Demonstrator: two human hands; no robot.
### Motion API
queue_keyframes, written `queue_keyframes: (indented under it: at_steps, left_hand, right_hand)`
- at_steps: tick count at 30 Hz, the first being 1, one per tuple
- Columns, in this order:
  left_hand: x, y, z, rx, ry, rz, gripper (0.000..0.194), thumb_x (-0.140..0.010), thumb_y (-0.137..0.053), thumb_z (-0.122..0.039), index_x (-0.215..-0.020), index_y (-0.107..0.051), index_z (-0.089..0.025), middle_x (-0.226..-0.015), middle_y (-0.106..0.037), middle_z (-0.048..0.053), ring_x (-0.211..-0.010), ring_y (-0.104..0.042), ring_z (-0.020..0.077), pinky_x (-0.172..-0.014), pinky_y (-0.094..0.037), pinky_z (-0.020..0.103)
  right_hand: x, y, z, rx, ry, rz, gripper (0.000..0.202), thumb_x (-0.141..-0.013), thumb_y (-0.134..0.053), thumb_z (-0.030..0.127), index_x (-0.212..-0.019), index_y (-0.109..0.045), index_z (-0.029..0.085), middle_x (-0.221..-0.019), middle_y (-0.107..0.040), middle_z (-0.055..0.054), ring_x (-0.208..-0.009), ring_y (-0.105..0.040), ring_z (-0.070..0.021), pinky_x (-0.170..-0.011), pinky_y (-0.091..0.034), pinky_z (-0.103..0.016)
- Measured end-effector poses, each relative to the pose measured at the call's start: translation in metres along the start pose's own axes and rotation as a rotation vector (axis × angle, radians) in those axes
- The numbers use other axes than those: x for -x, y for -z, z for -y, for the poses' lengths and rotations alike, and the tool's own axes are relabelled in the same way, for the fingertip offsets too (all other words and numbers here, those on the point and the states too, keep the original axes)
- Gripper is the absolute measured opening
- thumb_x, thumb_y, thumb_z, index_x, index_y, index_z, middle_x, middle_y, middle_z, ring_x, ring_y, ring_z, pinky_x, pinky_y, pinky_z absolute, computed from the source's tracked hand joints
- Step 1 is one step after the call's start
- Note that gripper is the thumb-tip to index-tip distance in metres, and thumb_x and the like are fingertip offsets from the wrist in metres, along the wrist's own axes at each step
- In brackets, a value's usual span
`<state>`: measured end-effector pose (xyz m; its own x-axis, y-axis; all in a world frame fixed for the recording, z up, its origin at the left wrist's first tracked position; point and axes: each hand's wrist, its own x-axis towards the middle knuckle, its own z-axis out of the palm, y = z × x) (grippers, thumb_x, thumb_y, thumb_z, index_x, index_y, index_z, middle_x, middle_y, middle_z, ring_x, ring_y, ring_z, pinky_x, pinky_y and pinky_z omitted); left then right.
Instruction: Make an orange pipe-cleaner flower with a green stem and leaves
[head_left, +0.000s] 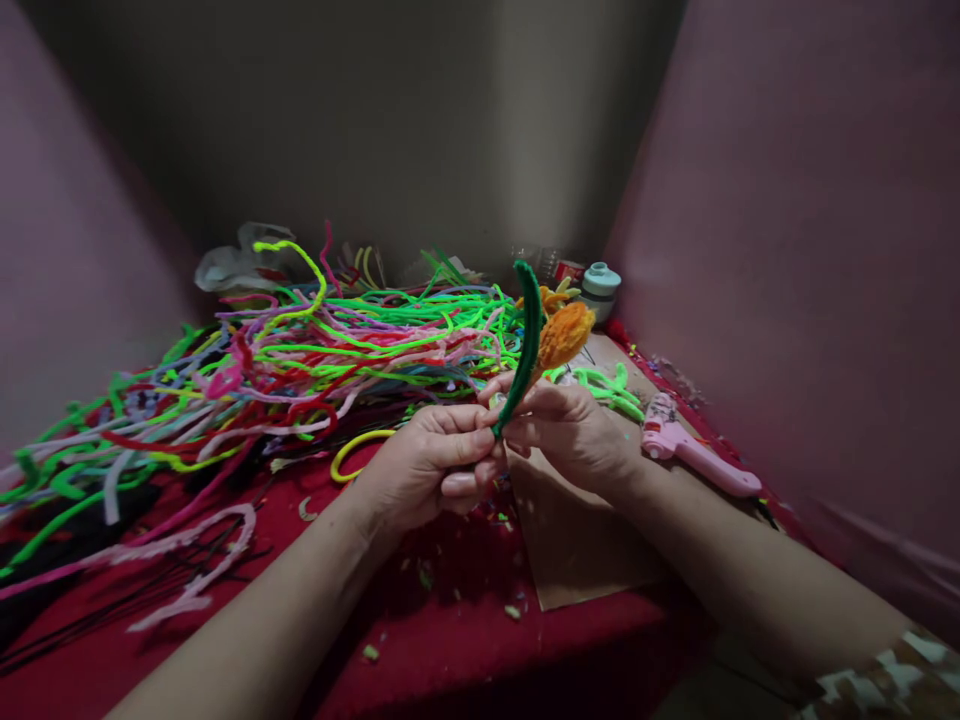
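In the middle of the head view, both hands meet at a flower made of pipe cleaners. Its fuzzy orange bud (568,335) tilts up to the right, beside a long, curved dark green leaf (530,315). My left hand (442,455) pinches the lower end of the leaf between thumb and fingers. My right hand (570,430) is closed around the flower just below the bud, its fingertips close to the leaf. The fingers hide the lower stem and where leaf and flower meet.
A heap of multicoloured pipe cleaners (375,345) spreads across the left and back of the red cloth (442,640). Cardboard (577,540) lies under my right hand, with a pink glue gun (697,455) to its right. A pale blue-lidded bottle (600,285) stands behind. Pink walls flank both sides.
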<state>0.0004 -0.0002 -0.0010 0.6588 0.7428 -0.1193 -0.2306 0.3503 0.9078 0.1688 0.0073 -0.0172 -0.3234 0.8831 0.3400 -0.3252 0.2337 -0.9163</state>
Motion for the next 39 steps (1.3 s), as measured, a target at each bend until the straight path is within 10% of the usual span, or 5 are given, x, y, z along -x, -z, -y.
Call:
queue_keyframes:
  at_steps: [8, 20, 31, 35, 39]
  left_hand:
    - [-0.005, -0.003, 0.019, -1.125, -0.752, -0.553, 0.006, -0.080, -0.055, -0.020, -0.076, -0.059, -0.018, -0.066, -0.054, -0.001, -0.061, -0.048, 0.0107, -0.059, -0.039, 0.022]
    - [-0.002, -0.010, 0.010, -0.510, -0.374, -0.501, 0.018, -0.080, -0.058, -0.026, -0.066, -0.055, -0.015, -0.053, -0.042, -0.006, -0.047, -0.033, 0.0046, -0.044, -0.027, 0.017]
    - [-0.003, -0.008, 0.010, 0.134, -0.035, -0.022, 0.017, -0.078, -0.063, -0.027, -0.072, -0.058, -0.013, -0.051, -0.050, -0.005, -0.033, -0.022, -0.0013, -0.035, -0.019, 0.014]
    - [-0.004, -0.007, 0.009, 0.036, -0.030, -0.035, 0.017, -0.080, -0.059, -0.031, -0.076, -0.058, -0.014, -0.054, -0.054, -0.003, -0.031, -0.027, 0.0005, -0.033, -0.022, 0.015]
    - [-0.005, -0.009, 0.011, -0.468, -0.270, -0.329, 0.018, -0.082, -0.055, -0.029, -0.074, -0.060, -0.015, -0.058, -0.055, -0.002, -0.044, -0.044, 0.0057, -0.042, -0.034, 0.018]
  right_hand:
    - [-0.001, -0.002, -0.015, 0.044, -0.012, -0.220, 0.009, -0.068, -0.075, 0.025, -0.077, -0.073, 0.025, -0.080, -0.063, 0.001, -0.082, -0.056, -0.0140, -0.080, -0.045, -0.032]
    - [-0.002, -0.001, -0.002, 0.195, 0.033, -0.165, 0.010, -0.071, -0.072, 0.025, -0.081, -0.072, 0.025, -0.082, -0.062, 0.001, -0.079, -0.053, -0.0115, -0.077, -0.043, -0.028]
    - [-0.006, 0.013, 0.001, -0.134, -0.177, 0.144, 0.021, -0.068, -0.074, 0.027, -0.089, -0.074, 0.023, -0.068, -0.061, 0.002, -0.057, -0.047, -0.0067, -0.051, -0.035, -0.019]
    - [-0.003, 0.007, -0.003, -0.134, -0.135, 0.114, 0.016, -0.073, -0.071, 0.028, -0.088, -0.073, 0.023, -0.067, -0.062, 0.001, -0.060, -0.053, -0.0094, -0.054, -0.040, -0.022]
    - [-0.002, 0.003, -0.008, -0.083, -0.160, -0.029, 0.016, -0.074, -0.070, 0.029, -0.089, -0.073, 0.022, -0.069, -0.063, 0.001, -0.059, -0.054, -0.0096, -0.058, -0.044, -0.024]
